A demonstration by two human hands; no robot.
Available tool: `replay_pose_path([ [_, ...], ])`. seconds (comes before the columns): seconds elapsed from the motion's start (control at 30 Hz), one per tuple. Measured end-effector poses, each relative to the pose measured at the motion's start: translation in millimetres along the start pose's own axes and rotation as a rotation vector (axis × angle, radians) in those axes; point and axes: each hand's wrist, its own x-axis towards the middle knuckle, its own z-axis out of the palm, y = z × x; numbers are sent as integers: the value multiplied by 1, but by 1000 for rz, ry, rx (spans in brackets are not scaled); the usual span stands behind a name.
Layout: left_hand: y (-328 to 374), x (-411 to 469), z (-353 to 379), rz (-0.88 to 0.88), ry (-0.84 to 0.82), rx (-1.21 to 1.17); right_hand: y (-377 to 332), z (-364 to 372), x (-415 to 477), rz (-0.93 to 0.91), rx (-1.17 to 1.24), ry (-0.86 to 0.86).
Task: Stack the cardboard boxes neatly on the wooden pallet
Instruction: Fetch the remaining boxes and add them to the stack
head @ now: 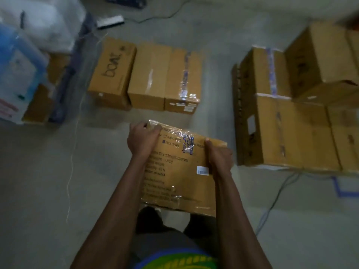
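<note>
Stacked boxes (295, 131) stand at right, pallet presumably beneath, unseen. Three boxes (147, 78) wait in a row on the floor. Carried box (180, 167) held before the body; left hand (142, 140) and right hand (219, 158) hook fingers (155, 128) over its far edge for lift

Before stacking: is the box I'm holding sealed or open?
Looks sealed: box shows no lifted flaps; shiny tape wraps its far edge.

One cardboard box (180, 167) held by two hands, left hand (142, 140) and right hand (219, 158), row of three boxes (149, 76) on the floor, stack of at least four boxes (291, 133) at right
</note>
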Motion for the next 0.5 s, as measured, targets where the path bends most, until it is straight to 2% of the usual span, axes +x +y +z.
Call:
replay_pose_path([
  [0.13,41,-57,9,64,-87,10,18,-67,-12,85,59,99],
  [0.33,126,-124,48,343,-213,146,43,-164,-8,153,297,227],
  [0.5,208,-161,103,494,-207,170,36,-250,25,114,476,339],
])
